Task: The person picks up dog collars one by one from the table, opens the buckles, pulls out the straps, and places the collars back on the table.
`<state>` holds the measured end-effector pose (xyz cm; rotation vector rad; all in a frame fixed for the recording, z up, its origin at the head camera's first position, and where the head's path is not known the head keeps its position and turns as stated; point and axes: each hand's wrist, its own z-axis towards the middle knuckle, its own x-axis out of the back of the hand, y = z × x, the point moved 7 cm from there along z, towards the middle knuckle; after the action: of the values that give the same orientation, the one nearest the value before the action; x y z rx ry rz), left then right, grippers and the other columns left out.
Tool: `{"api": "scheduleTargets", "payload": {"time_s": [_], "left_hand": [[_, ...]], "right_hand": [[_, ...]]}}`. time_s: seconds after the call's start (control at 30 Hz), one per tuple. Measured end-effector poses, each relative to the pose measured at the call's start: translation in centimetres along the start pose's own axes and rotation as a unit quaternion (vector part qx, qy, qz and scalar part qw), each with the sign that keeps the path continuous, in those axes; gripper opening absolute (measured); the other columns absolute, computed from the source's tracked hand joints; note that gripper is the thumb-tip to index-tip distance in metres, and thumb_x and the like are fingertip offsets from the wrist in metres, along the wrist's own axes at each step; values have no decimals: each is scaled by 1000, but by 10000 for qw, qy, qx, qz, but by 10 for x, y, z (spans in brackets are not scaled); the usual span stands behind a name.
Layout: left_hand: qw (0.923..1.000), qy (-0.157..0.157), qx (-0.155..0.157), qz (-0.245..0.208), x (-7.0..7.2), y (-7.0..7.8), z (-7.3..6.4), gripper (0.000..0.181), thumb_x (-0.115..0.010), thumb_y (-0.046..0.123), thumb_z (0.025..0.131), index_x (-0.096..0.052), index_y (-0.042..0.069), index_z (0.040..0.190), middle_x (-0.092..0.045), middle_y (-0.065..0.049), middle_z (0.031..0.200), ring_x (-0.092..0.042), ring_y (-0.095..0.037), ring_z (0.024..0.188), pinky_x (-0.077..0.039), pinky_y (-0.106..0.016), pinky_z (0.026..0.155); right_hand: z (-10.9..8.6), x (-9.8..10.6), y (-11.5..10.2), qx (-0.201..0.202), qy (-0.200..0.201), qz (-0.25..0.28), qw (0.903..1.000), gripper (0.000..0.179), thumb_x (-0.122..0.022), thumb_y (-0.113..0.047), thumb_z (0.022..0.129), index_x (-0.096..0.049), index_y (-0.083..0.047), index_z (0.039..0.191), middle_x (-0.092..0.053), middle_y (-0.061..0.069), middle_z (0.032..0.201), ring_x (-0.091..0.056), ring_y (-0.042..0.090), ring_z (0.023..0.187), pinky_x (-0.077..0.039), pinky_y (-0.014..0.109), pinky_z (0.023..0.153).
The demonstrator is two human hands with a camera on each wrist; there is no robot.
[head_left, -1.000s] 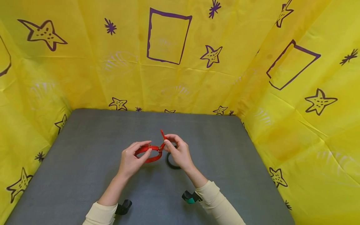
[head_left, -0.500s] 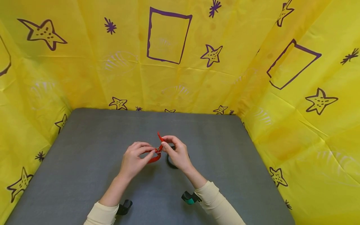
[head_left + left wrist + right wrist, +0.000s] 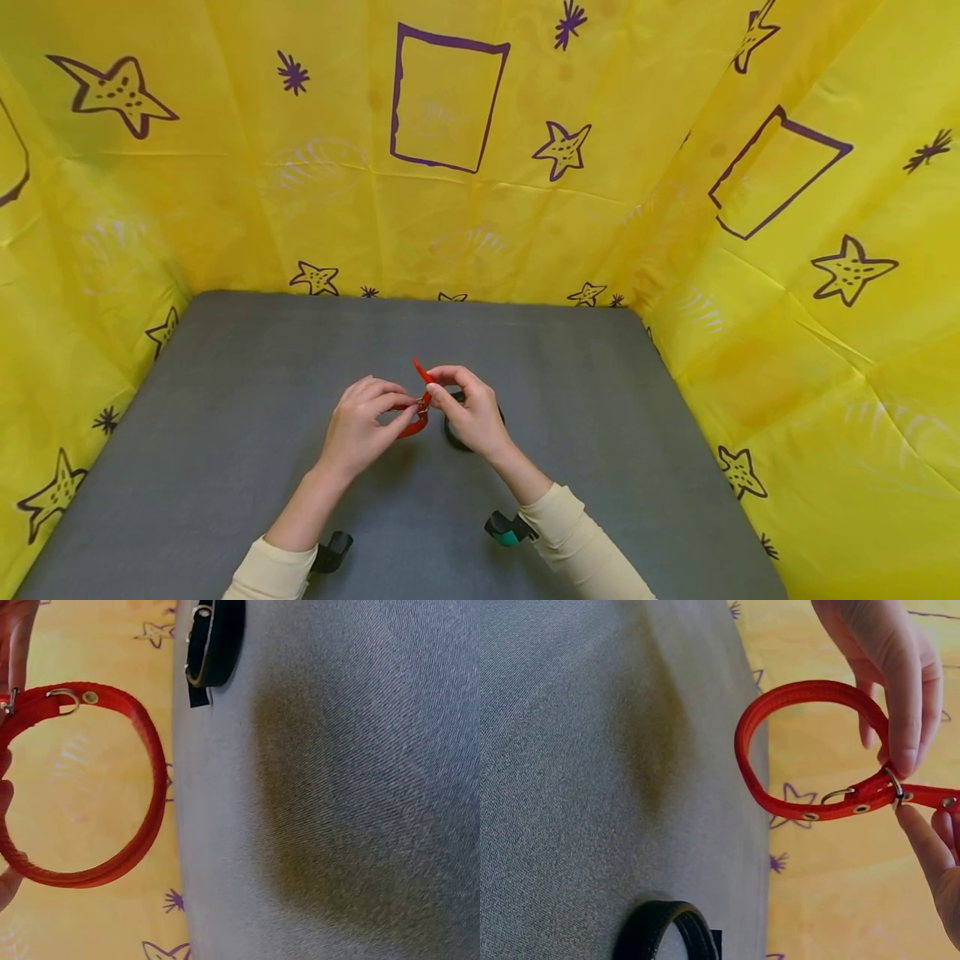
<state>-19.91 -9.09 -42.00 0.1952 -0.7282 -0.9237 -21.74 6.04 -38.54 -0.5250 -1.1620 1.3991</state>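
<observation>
A red pet collar with metal eyelets and a D-ring is held up above the table, closed into a loop. My left hand pinches it at the metal buckle, fingertips right at the frame. In the right wrist view the strap's end runs through this buckle. My right hand grips that free end between thumb and fingers, and its tip sticks up past them in the head view. Beneath the right hand a black collar lies on the table, partly covered by that hand in the head view.
The grey table is bordered by yellow cloth walls with purple starfish drawings at the back and both sides. Black wrist camera mounts project from both cream sleeves.
The left fingers have shifted right along the red collar to its buckle. The right hand has moved slightly left and down with the strap end. The black collar stays put.
</observation>
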Motion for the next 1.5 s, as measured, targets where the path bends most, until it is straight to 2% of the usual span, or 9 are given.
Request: {"api": "scheduleTargets", "payload": {"time_s": [0.1,0.23,0.47,0.6,0.7,0.87,1.07,1.2,1.5], "left_hand": [[9998,-186,-26,32,-2,0,1,14,-85,7,69,-76,11,79,-68,1,82,-60,-20,82,-43,-55,95],[9990,-436,10,49,-4,-1,1,13,-85,10,70,-75,12,78,-67,2,80,-59,-20,82,-45,-51,90],[9962,-825,203,209,-7,-3,2,12,-83,12,72,-73,13,80,-68,3,79,-59,-21,87,-47,-48,84],[9942,-1025,235,234,-9,-3,3,12,-82,11,73,-72,13,80,-68,2,80,-59,-23,89,-46,-48,84],[9935,-1091,220,227,-10,-3,3,12,-81,11,73,-71,13,79,-68,2,80,-59,-22,89,-46,-48,84],[9939,-1069,124,232,-12,-3,3,12,-80,11,73,-69,13,79,-67,3,78,-59,-21,85,-46,-46,83],[9953,-934,8,247,-13,-4,3,11,-78,11,73,-67,13,77,-65,3,77,-58,-20,82,-47,-45,82],[9966,-806,-37,142,-13,-5,2,9,-75,10,73,-67,13,77,-65,3,76,-58,-19,80,-47,-44,80],[9989,-454,-94,-81,-12,-7,-2,13,-75,7,71,-67,12,79,-64,3,79,-57,-16,79,-47,-42,79]], "right_hand": [[-1,-1,-2,106,-38,-188,9998,17,-62,0,94,-63,6,110,-64,18,102,-66,30,82,-58,30,68],[-3,-4,-6,308,-114,-535,9980,16,-64,1,92,-64,4,108,-65,15,100,-65,26,84,-56,27,66],[-5,-6,-14,555,-141,-916,9941,16,-67,3,89,-65,4,104,-66,15,98,-63,27,90,-47,16,66],[-5,-10,4,621,-210,-950,9933,17,-68,2,89,-65,3,105,-66,15,99,-63,28,91,-46,13,65],[-5,-12,21,599,-285,-913,9936,18,-68,-3,90,-66,-1,107,-66,12,100,-63,25,92,-50,16,62],[-6,-13,28,549,-411,-810,9944,18,-67,-12,93,-66,-8,110,-65,4,103,-62,18,94,-56,26,62],[-5,-11,27,616,-384,-873,9935,17,-66,-17,94,-66,-11,110,-65,1,102,-62,14,93,-54,22,63],[-5,-10,27,453,-309,-852,9949,17,-66,-14,94,-67,-10,110,-66,2,103,-62,16,94,-54,22,66],[-5,-5,-8,306,-273,-631,9972,16,-63,1,92,-64,4,108,-65,15,101,-63,27,89,-55,24,67]]}}
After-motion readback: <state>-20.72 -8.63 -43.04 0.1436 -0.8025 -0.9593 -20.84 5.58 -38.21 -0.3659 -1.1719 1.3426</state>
